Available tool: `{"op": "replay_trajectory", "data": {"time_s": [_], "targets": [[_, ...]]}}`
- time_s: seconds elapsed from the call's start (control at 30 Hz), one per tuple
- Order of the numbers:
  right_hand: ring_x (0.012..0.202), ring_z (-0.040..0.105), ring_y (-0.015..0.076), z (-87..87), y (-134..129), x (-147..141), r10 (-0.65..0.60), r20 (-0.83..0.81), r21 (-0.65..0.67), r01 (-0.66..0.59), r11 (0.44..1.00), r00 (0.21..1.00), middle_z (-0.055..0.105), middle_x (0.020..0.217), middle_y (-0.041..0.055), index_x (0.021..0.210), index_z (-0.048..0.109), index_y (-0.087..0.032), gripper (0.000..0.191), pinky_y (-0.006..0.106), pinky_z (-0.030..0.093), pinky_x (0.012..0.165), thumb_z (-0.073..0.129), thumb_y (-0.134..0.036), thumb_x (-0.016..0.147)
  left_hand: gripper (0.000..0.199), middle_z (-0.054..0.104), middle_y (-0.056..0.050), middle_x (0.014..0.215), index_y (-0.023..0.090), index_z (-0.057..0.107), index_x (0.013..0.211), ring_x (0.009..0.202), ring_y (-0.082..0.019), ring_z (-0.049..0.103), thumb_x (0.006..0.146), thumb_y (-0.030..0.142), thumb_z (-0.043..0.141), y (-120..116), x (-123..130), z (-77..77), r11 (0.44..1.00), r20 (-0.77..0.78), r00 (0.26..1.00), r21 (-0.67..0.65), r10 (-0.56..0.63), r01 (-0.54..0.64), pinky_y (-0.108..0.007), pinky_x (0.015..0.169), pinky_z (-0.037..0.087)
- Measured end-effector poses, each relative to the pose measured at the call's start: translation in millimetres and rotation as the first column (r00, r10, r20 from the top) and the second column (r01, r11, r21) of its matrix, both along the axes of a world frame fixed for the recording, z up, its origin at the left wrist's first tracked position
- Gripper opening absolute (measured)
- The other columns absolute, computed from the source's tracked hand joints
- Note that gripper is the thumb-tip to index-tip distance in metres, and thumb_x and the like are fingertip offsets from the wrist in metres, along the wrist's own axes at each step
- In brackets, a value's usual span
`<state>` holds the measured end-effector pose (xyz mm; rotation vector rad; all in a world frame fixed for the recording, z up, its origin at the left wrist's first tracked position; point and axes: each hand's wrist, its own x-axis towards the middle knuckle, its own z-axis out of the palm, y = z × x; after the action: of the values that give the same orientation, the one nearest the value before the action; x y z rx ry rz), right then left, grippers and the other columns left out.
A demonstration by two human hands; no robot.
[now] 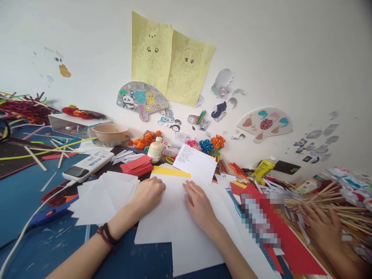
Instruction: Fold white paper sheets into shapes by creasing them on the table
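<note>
White paper sheets (192, 244) lie overlapped in front of me on the blue table. My left hand (149, 193) rests on their upper left part with its fingers curled in. Whatever those fingers may hold is hidden. Spread flat on the same sheets, my right hand (200, 205) has its fingers stretched out. A strip of yellow paper (171, 171) shows just beyond both hands. Left of my left wrist lies a fanned stack of smaller white papers (101, 197), and red paper pieces (137, 165) are piled behind it.
A handwritten note (195, 161) and a glue bottle (155, 150) stand beyond the paper. At left are a white power strip (88, 166) and a bowl (110, 132). Another person's hand (322, 228) is beside wooden sticks (334, 197) at right, past red paper (299, 248).
</note>
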<state>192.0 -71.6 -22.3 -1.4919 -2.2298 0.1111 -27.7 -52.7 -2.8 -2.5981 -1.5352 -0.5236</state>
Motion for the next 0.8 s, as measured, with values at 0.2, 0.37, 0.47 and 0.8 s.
{"op": "replay_trajectory", "data": {"time_s": [0.2,0.37,0.47,0.8], "targets": [[0.141,0.025,0.0181,-9.4,0.0,1.9,0.076,0.019,-0.099,-0.074,0.992,0.997,0.031,0.152,0.0028,0.144,0.035,-0.021,0.047,0.041,0.024,0.115,0.027,-0.032,0.099,0.028,0.068,-0.008,0.088,0.017,0.068,0.088,0.086,-0.021,0.060,0.081,0.006,0.044,2.0,0.4,0.8,0.997,-0.008,0.998,0.049,-0.060,0.060,-0.031,0.072,0.043],[0.140,0.027,0.0178,-9.6,1.9,-0.6,0.057,-0.037,-0.088,-0.060,0.994,0.998,0.034,0.150,0.0040,0.142,0.040,-0.022,0.046,0.044,0.024,0.114,0.030,-0.027,0.098,0.020,0.068,-0.012,0.083,0.015,0.067,0.080,0.086,-0.024,0.059,0.081,0.007,0.048,-22.5,32.7,14.3,0.972,-0.113,0.966,0.001,-0.234,0.235,-0.036,0.076,0.044],[0.132,0.042,0.0188,-3.4,2.4,13.3,0.035,-0.260,-0.124,-0.070,0.990,0.965,0.052,0.138,0.0066,0.129,0.056,-0.020,0.042,0.044,0.031,0.111,0.035,-0.024,0.093,0.019,0.067,-0.016,0.105,0.014,0.068,0.092,0.104,-0.029,0.057,0.083,0.012,0.051,-64.2,60.5,16.1,0.950,-0.113,0.944,-0.050,-0.310,0.307,-0.042,0.086,0.043],[0.133,0.041,0.0225,4.7,-76.0,66.8,-0.060,-0.384,-0.189,-0.015,0.982,0.921,0.054,0.136,0.0091,0.123,0.062,-0.020,0.037,0.048,0.029,0.111,0.046,-0.034,0.092,0.062,0.037,-0.010,0.149,0.021,0.042,0.140,0.137,-0.034,0.031,0.085,0.043,0.059,-141.4,59.9,-7.6,0.920,-0.013,0.955,-0.272,-0.297,0.283,-0.051,0.107,0.036]]}}
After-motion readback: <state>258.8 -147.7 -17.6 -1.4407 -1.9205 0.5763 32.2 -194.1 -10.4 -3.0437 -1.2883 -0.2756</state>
